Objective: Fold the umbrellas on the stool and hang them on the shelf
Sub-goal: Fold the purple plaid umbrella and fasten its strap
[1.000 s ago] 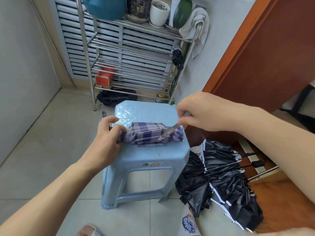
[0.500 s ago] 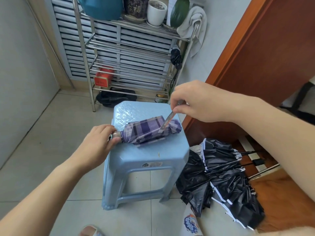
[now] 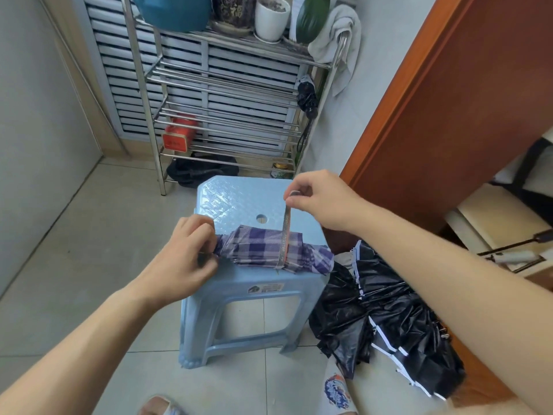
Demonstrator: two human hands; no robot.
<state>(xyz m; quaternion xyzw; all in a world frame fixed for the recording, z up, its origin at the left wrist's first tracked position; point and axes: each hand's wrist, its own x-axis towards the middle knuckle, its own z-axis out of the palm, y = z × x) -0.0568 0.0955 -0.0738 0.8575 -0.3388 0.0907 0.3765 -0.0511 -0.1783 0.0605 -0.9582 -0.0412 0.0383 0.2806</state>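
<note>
Now right hand [image 3: 321,199] has lifted strap [image 3: 285,232] upright, plaid umbrella [image 3: 269,250] turned square.

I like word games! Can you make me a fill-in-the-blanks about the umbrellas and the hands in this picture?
1. The purple checked umbrella lies on the light ____ stool.
2. The right hand pinches the umbrella's ____ and pulls it up.
3. The left hand grips the umbrella's ____ end.
4. The black umbrella lies on the ____ beside the stool.

Missing words: blue; strap; handle; floor
</note>
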